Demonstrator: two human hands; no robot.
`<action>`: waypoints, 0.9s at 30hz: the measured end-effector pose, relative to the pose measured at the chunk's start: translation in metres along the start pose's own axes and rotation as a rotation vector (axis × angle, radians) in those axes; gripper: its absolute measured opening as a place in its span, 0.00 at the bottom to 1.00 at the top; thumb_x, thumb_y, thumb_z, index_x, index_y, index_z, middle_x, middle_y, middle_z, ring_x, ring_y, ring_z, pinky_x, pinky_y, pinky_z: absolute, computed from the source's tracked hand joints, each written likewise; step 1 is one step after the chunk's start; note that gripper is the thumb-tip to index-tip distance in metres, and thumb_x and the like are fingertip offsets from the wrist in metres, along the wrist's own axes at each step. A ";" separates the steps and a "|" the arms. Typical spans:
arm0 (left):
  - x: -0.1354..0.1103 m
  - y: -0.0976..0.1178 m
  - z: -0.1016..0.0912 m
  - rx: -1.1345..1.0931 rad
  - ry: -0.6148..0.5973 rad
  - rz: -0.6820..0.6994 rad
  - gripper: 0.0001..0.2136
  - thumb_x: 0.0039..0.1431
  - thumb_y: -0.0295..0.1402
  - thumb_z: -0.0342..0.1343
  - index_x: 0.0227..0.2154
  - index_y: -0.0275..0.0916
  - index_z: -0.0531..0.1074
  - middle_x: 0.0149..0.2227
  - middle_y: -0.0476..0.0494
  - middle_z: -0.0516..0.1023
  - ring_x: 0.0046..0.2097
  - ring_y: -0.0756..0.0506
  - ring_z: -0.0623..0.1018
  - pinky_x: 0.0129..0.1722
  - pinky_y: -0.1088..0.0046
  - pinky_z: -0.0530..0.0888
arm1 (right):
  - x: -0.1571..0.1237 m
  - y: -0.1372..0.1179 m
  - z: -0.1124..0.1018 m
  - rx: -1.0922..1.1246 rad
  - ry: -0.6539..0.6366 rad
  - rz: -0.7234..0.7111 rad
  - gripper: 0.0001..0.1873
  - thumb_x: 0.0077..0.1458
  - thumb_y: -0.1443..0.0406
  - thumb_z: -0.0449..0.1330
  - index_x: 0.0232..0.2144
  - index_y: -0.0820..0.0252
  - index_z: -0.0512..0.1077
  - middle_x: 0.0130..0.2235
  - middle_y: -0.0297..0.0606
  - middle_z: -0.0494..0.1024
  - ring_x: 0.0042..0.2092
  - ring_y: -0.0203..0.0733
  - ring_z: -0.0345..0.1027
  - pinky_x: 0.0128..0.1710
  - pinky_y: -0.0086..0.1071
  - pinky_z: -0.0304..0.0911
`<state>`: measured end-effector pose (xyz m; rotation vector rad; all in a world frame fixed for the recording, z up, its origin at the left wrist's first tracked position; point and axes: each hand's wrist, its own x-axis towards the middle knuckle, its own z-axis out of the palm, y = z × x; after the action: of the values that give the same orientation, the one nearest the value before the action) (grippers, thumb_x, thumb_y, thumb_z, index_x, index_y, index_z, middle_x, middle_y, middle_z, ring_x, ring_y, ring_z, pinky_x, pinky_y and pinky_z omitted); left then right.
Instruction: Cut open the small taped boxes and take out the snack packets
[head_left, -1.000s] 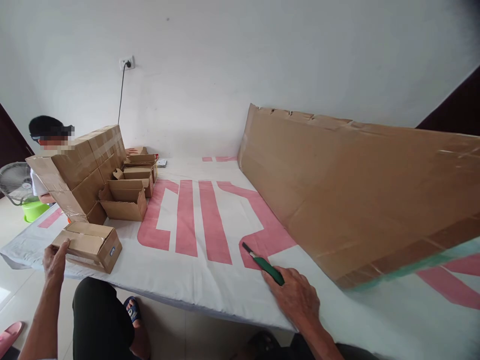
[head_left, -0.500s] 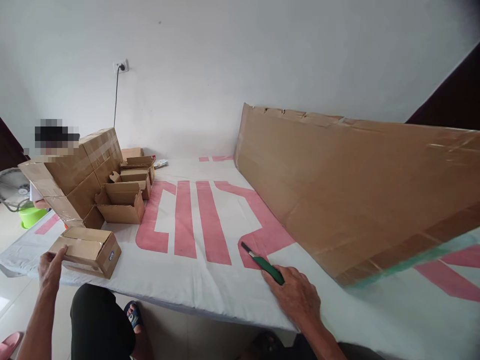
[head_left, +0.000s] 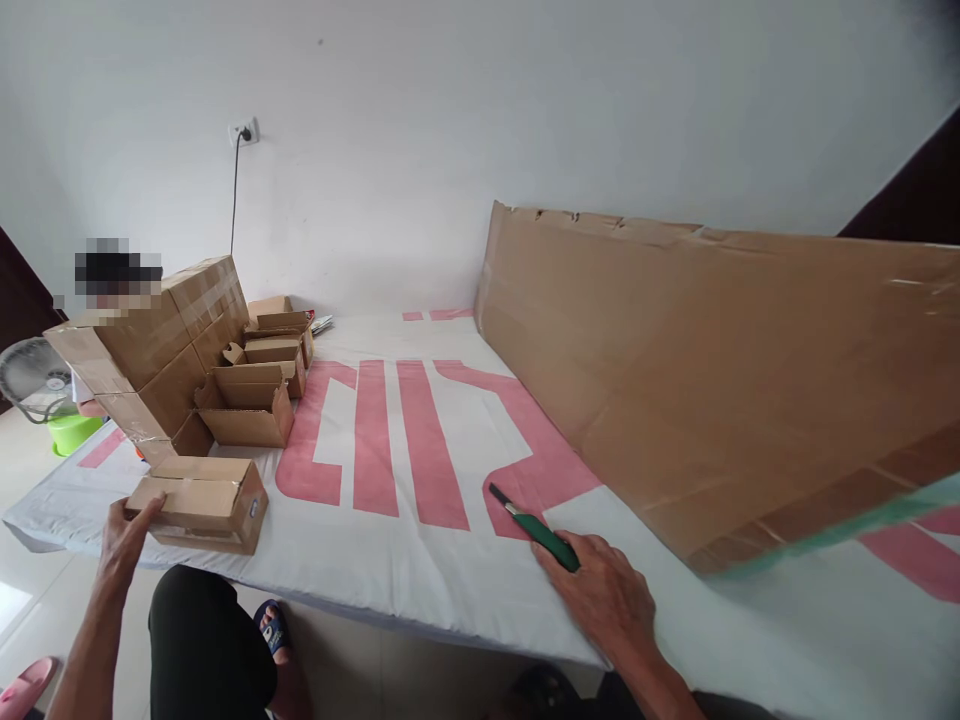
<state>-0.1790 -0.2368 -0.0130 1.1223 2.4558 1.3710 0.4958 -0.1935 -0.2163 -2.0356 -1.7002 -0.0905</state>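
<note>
My left hand point(head_left: 133, 525) grips the left end of a small closed cardboard box point(head_left: 214, 505), thumb on the top and the other fingers partly hidden behind it. The box rests near the table's front edge. In my right hand point(head_left: 600, 590) is a green utility knife point(head_left: 546, 540), its dark tip pointing away to the upper left, low over the cloth. Behind the small box stands an open empty carton point(head_left: 247, 425), with other open cartons point(head_left: 274, 350) in a row beyond it.
A stack of taped cardboard boxes point(head_left: 154, 390) stands at the left, with a person point(head_left: 112, 275) partly hidden behind it. On the right a large cardboard sheet or carton side point(head_left: 697, 370) stands on the cloth-covered table point(head_left: 375, 570). A fan point(head_left: 37, 375) and green tub point(head_left: 75, 432) are at far left.
My left hand has moved the small box a little to the right along the table. My right hand stays in nearly the same place with the utility knife. The view has shifted slightly.
</note>
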 end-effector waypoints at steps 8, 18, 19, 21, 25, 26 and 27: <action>-0.057 0.030 0.026 -0.048 -0.292 0.097 0.34 0.50 0.65 0.63 0.47 0.40 0.78 0.44 0.36 0.86 0.49 0.30 0.82 0.49 0.55 0.78 | -0.002 0.004 0.005 0.033 -0.004 0.043 0.32 0.64 0.45 0.47 0.46 0.59 0.81 0.47 0.53 0.83 0.49 0.64 0.76 0.47 0.51 0.69; -0.075 0.032 0.047 -0.261 -0.462 0.147 0.35 0.56 0.61 0.62 0.57 0.40 0.74 0.55 0.34 0.84 0.52 0.31 0.83 0.48 0.57 0.81 | -0.002 -0.001 -0.006 0.081 -0.041 0.037 0.36 0.61 0.43 0.46 0.46 0.61 0.82 0.47 0.56 0.84 0.50 0.68 0.77 0.49 0.55 0.71; -0.074 0.030 0.049 -0.271 -0.461 0.154 0.35 0.56 0.60 0.62 0.58 0.40 0.74 0.57 0.34 0.83 0.54 0.31 0.83 0.50 0.56 0.80 | -0.002 -0.002 -0.007 0.081 -0.054 0.045 0.37 0.61 0.43 0.46 0.47 0.62 0.82 0.47 0.57 0.84 0.51 0.69 0.76 0.49 0.55 0.70; -0.073 0.028 0.053 -0.302 -0.461 0.184 0.35 0.57 0.58 0.62 0.61 0.41 0.72 0.60 0.34 0.82 0.58 0.30 0.81 0.54 0.56 0.79 | -0.003 -0.004 -0.010 0.084 -0.078 0.059 0.37 0.60 0.42 0.46 0.46 0.62 0.82 0.47 0.57 0.84 0.50 0.69 0.76 0.48 0.55 0.70; -0.073 0.023 0.062 -0.349 -0.446 0.242 0.34 0.58 0.55 0.62 0.63 0.41 0.71 0.63 0.35 0.79 0.65 0.30 0.76 0.67 0.53 0.71 | -0.003 -0.007 -0.015 0.092 -0.098 0.079 0.36 0.59 0.43 0.46 0.45 0.62 0.82 0.47 0.58 0.83 0.49 0.70 0.76 0.47 0.55 0.70; -0.074 0.022 0.064 -0.350 -0.442 0.241 0.35 0.59 0.55 0.62 0.64 0.40 0.70 0.64 0.34 0.78 0.67 0.30 0.75 0.69 0.53 0.69 | -0.004 -0.007 -0.016 0.097 -0.101 0.079 0.36 0.59 0.43 0.46 0.45 0.62 0.82 0.47 0.59 0.83 0.50 0.70 0.75 0.47 0.55 0.70; -0.076 0.022 0.065 -0.350 -0.441 0.238 0.35 0.59 0.54 0.62 0.64 0.40 0.70 0.65 0.35 0.77 0.67 0.30 0.74 0.70 0.53 0.67 | -0.004 -0.007 -0.016 0.105 -0.101 0.082 0.36 0.59 0.43 0.47 0.45 0.62 0.82 0.48 0.59 0.83 0.49 0.70 0.75 0.46 0.55 0.69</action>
<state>-0.0849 -0.2341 -0.0525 1.4672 1.7479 1.3595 0.4923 -0.2027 -0.2010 -2.0591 -1.6426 0.1279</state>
